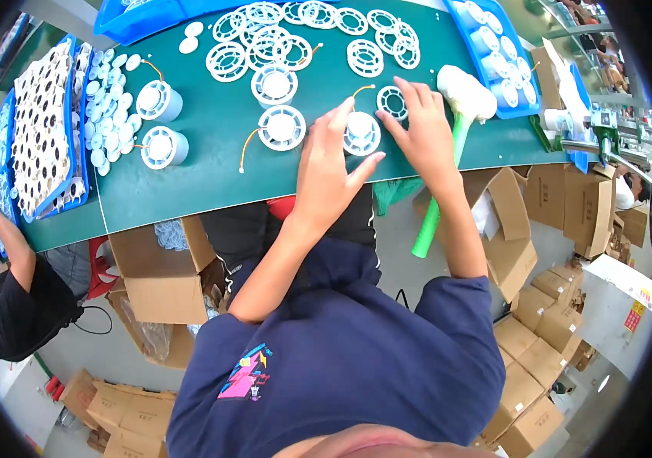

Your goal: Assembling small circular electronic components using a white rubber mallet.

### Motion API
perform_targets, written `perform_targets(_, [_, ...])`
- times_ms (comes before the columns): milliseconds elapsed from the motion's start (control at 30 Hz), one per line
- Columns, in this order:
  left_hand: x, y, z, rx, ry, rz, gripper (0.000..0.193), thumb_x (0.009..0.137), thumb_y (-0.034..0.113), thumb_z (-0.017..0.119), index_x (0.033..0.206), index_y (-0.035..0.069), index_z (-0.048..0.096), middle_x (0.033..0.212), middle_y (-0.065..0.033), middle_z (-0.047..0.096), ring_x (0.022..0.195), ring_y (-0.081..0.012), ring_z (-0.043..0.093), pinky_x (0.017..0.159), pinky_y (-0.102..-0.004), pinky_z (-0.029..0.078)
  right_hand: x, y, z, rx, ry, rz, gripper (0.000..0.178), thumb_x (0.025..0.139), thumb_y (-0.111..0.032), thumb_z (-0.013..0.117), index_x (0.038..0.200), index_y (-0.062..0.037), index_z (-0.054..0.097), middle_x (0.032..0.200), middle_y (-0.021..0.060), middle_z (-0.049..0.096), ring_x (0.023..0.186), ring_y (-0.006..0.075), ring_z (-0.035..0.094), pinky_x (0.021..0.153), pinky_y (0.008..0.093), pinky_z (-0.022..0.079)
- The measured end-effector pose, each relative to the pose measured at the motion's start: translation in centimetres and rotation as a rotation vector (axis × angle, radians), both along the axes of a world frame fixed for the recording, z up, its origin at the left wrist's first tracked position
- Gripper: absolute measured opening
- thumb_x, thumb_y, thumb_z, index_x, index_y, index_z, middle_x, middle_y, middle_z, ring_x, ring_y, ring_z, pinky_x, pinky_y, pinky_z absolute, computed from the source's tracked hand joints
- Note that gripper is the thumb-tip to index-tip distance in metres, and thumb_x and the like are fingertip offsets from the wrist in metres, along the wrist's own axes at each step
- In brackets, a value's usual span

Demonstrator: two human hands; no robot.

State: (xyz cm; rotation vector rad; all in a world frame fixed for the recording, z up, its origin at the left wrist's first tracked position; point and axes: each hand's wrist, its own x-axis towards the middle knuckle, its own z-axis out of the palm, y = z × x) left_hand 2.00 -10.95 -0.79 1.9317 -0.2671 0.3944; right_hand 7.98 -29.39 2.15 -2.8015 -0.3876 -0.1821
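My left hand point(324, 164) curves around the near left side of a white round housing point(362, 136) with a spoked top, a raised centre and a short orange wire; its thumb lies along the front. Between the thumb and fingers of my right hand point(427, 133) is a white slotted ring point(392, 102), just right of that housing. To the left stand two more such housings, one nearer point(281, 128) with its wire trailing on the table, and one behind it point(274, 84). A mallet point(466, 95) with a white head and green handle lies beside my right hand, its handle jutting over the edge.
Many loose slotted rings point(265, 44) lie at the back of the green table point(203, 168). At left are two housings point(161, 101), scattered white discs point(108, 107) and a blue tray point(81, 153). Another blue tray point(528, 107) holds white parts at right. A co-worker's arm point(12, 229) shows far left.
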Motion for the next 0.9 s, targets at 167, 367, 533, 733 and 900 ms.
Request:
perform_targets(167, [0.4,0.4,-0.5,-0.017,0.036,-0.07,0.074,0.08,0.013,0.086,0.143,0.004,0.051,0.131,-0.0204,0.057,0.12,-0.0377,0.058,0.103,-0.0452,0.048,-0.2,-0.6,-0.3,0.114,-0.107,0.169,0.059,0.089,-0.026,0.078,0.139,-0.0033,0.056,0.128,0.0172,0.06,0.121,0.0376,0.055,0.102,0.0455,0.048])
perform_targets(367, [0.2,0.9,-0.5,-0.018,0.02,-0.096,0.069,0.08,0.013,0.087,0.14,0.004,0.054,0.128,-0.0192,0.058,0.117,-0.0368,0.059,0.1,-0.0441,0.05,-0.2,-0.8,-0.3,0.154,-0.104,0.0,0.056,0.087,-0.018,0.077,0.136,0.0,0.057,0.125,0.0202,0.061,0.114,0.0377,0.06,0.099,0.0455,0.05])
perform_targets(533, [-0.3,0.9,-0.7,-0.087,0.113,-0.063,0.079,0.079,0.012,0.087,0.147,0.004,0.046,0.13,-0.0193,0.062,0.122,-0.0351,0.062,0.103,-0.0429,0.05,-2.8,0.9,3.9,0.517,0.018,0.224,0.062,0.082,-0.001,0.074,0.14,-0.0001,0.054,0.132,0.0191,0.063,0.121,0.0343,0.064,0.104,0.0403,0.05])
perform_targets(733, [-0.5,0.8,-0.7,-0.073,0.099,-0.056,0.091,0.075,0.002,0.085,0.152,0.002,0.037,0.131,-0.0211,0.061,0.122,-0.0406,0.061,0.1,-0.0453,0.051,-3.3,2.3,4.0,0.465,0.174,0.39,0.067,0.082,0.0,0.074,0.145,-0.0022,0.051,0.141,0.0187,0.059,0.131,0.0367,0.057,0.108,0.0431,0.048])
perform_targets(900, [-0.6,1.0,-0.8,-0.09,0.079,-0.078,0.09,0.075,0.001,0.085,0.152,0.001,0.038,0.131,-0.021,0.061,0.121,-0.0408,0.061,0.1,-0.0455,0.051,-3.7,2.2,3.9,0.412,0.18,0.419,0.069,0.082,-0.001,0.073,0.147,-0.0033,0.05,0.141,0.0191,0.059,0.131,0.0375,0.056,0.109,0.0439,0.047])
